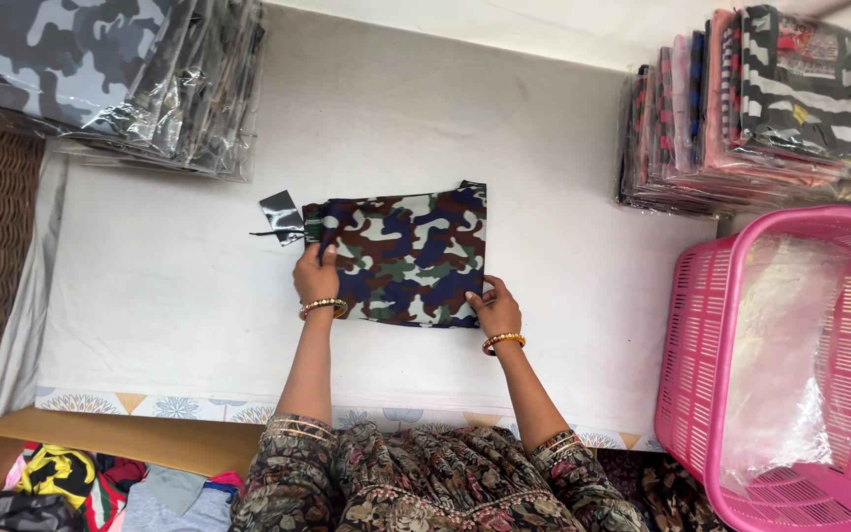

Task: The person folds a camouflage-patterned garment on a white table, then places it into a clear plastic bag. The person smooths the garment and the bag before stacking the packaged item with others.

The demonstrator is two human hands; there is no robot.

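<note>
**Both hands on the folded camouflage cloth**

Your white cloth-covered table [199, 286] carries everything. Right of the folded camouflage garment [408, 258] stands a pink slatted plastic basket [701, 325], with a row of bagged striped clothes [741, 108] behind it. Up and left of the garment lies a stack of bagged grey camouflage packs [100, 69]. A black tag [281, 213] pokes from its left edge. Your left hand [315, 276] pinches that edge; your right hand [493, 307] presses its near right corner, fingers spread.

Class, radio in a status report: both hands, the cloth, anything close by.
Left hand grips folded camouflage cloth at its left edge. Right hand pins its lower right corner. Black tag sticks out at left. Pink basket stands apart, right.
</note>
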